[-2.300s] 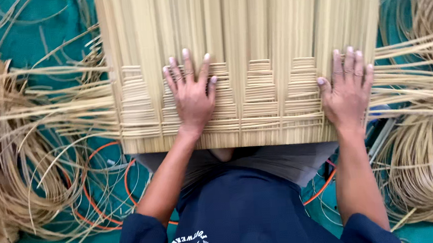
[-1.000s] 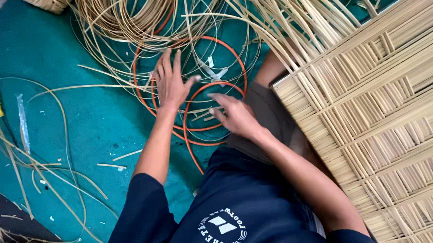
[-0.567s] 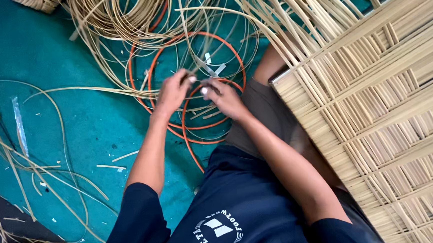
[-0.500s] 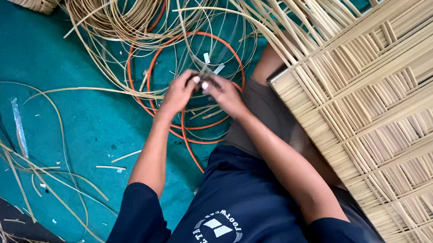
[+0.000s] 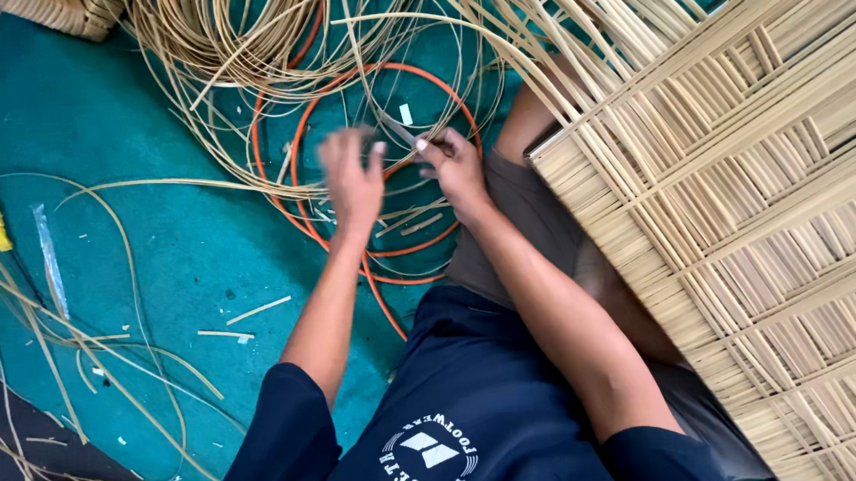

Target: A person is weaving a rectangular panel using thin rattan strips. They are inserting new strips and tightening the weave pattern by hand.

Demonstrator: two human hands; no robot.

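Both hands sit over the orange hose loop (image 5: 365, 175) on the teal floor mat (image 5: 152, 257). Right hand (image 5: 455, 165) pinches a thin grey blade-like tool (image 5: 397, 131) just inside the loop's upper arc. Left hand (image 5: 353, 176), motion-blurred, fingers spread, holds nothing, just beside it. Woven rattan panel (image 5: 743, 211) lies right of the loop; loose rattan strands (image 5: 238, 44) above it.

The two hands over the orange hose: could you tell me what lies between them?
In the head view, between the left hand and right hand lies a thin strip, pinched by the right fingers, over teal floor.
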